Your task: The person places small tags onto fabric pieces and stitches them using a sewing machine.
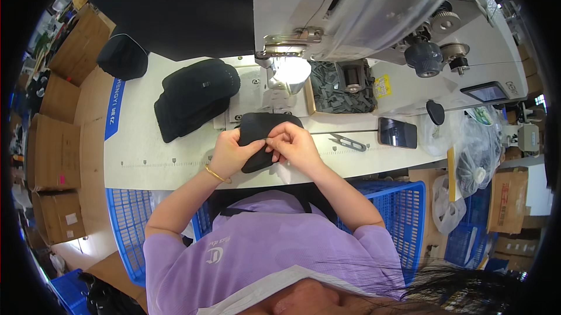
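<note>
A black fabric piece (255, 129) with rounded ends lies at the table's front edge, below the sewing machine head. My left hand (232, 152) grips its left side, fingers behind and thumb on top. My right hand (295, 144) is closed on its right part, with thumb and bent fingers pinched beside my left thumb. Whether a small thing sits between those fingertips is too small to tell. To the left lies a stack of similar black fabric pieces (196, 99). Thread snips (347, 142) rest to the right of my right hand.
The sewing machine (374, 17) stands over the white table (137, 166), its lamp lit. An open box of small dark grey pieces (336, 90) sits beside the needle area. A phone (397, 133) lies to the right. Blue baskets (406, 210) flank my lap; cardboard boxes (55, 151) stand at left.
</note>
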`<state>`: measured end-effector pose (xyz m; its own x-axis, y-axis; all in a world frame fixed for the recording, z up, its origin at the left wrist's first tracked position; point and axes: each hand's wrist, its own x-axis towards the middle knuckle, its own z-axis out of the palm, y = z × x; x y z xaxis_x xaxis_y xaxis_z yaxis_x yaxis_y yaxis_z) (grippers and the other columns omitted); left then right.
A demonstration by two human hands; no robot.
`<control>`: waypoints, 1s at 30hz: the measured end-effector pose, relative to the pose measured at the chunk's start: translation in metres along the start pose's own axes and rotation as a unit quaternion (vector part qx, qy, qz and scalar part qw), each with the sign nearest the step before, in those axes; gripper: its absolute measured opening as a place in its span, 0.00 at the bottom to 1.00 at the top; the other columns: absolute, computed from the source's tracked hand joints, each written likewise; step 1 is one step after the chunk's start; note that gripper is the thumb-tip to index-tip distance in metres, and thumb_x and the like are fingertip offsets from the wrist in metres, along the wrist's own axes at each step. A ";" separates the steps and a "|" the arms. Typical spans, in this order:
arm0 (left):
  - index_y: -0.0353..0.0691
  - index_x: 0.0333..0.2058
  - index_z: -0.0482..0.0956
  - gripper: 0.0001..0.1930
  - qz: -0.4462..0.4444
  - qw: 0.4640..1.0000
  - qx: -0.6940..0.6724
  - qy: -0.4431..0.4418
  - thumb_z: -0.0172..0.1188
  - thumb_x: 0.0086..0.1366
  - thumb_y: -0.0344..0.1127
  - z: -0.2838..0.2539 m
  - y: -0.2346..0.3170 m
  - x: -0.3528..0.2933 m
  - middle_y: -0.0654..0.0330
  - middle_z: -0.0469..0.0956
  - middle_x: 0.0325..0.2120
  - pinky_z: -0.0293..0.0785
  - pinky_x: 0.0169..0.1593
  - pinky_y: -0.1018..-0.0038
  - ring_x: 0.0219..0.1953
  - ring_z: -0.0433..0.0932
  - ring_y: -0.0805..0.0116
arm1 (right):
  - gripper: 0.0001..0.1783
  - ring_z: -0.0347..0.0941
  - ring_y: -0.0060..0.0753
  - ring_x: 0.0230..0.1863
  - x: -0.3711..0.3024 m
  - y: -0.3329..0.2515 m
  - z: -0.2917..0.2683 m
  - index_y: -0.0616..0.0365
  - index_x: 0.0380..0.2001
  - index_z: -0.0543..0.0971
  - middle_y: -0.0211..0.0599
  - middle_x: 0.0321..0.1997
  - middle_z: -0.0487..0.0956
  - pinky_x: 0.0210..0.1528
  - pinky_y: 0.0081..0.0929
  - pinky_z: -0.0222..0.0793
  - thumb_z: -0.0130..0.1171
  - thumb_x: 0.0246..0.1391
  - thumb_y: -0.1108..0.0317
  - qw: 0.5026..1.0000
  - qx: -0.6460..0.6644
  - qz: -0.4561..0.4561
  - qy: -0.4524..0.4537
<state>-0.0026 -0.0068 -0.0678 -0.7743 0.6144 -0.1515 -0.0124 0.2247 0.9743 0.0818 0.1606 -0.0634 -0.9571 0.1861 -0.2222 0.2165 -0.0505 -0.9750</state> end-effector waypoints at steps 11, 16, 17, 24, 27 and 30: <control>0.32 0.38 0.79 0.11 -0.037 0.975 -0.220 -0.015 0.64 0.54 0.26 0.000 0.059 -0.020 0.58 0.81 0.34 0.76 0.39 0.78 0.34 0.79 0.75 | 0.16 0.72 0.20 0.42 -0.021 -0.026 -0.036 0.65 0.46 0.74 0.32 0.41 0.78 0.48 0.21 0.68 0.57 0.53 0.72 0.994 0.077 -0.077 0.023; 0.31 0.38 0.77 0.13 -0.073 0.961 -0.264 -0.027 0.64 0.52 0.24 0.001 0.057 -0.009 0.57 0.80 0.34 0.76 0.41 0.76 0.34 0.79 0.73 | 0.12 0.72 0.16 0.36 -0.018 -0.032 -0.038 0.64 0.40 0.75 0.30 0.36 0.77 0.39 0.17 0.69 0.59 0.54 0.69 0.988 0.094 -0.120 0.027; 0.31 0.38 0.77 0.13 -0.072 0.962 -0.263 -0.027 0.64 0.52 0.24 0.000 0.058 -0.008 0.57 0.80 0.34 0.76 0.41 0.76 0.34 0.79 0.73 | 0.12 0.72 0.16 0.36 -0.017 -0.033 -0.038 0.64 0.40 0.75 0.30 0.36 0.77 0.39 0.17 0.69 0.59 0.54 0.69 0.988 0.094 -0.121 0.027; 0.31 0.37 0.77 0.13 -0.038 0.973 -0.225 -0.031 0.64 0.51 0.23 -0.007 0.080 0.000 0.57 0.80 0.33 0.77 0.40 0.77 0.33 0.79 0.73 | 0.11 0.70 0.14 0.34 -0.015 -0.058 -0.033 0.63 0.39 0.76 0.27 0.33 0.77 0.38 0.16 0.68 0.59 0.53 0.70 0.981 0.049 -0.175 0.060; 0.30 0.37 0.77 0.12 -0.008 0.975 -0.218 -0.032 0.64 0.51 0.23 -0.012 0.103 0.015 0.57 0.80 0.32 0.77 0.38 0.77 0.31 0.79 0.72 | 0.10 0.69 0.14 0.32 -0.005 -0.082 -0.035 0.62 0.37 0.76 0.25 0.32 0.76 0.37 0.16 0.67 0.58 0.53 0.70 0.975 -0.016 -0.188 0.121; 0.30 0.36 0.78 0.11 0.003 0.971 -0.237 -0.019 0.63 0.52 0.22 -0.016 0.115 0.037 0.58 0.80 0.31 0.78 0.37 0.77 0.31 0.79 0.73 | 0.08 0.67 0.14 0.32 0.017 -0.099 -0.044 0.61 0.35 0.76 0.24 0.31 0.76 0.36 0.16 0.65 0.58 0.52 0.71 0.975 -0.053 -0.146 0.161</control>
<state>-0.0426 0.0297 0.0414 -0.7513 0.6442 -0.1434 -0.3047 -0.1459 0.9412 0.0523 0.2118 0.0288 -0.8750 0.4758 0.0897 -0.0207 0.1483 -0.9887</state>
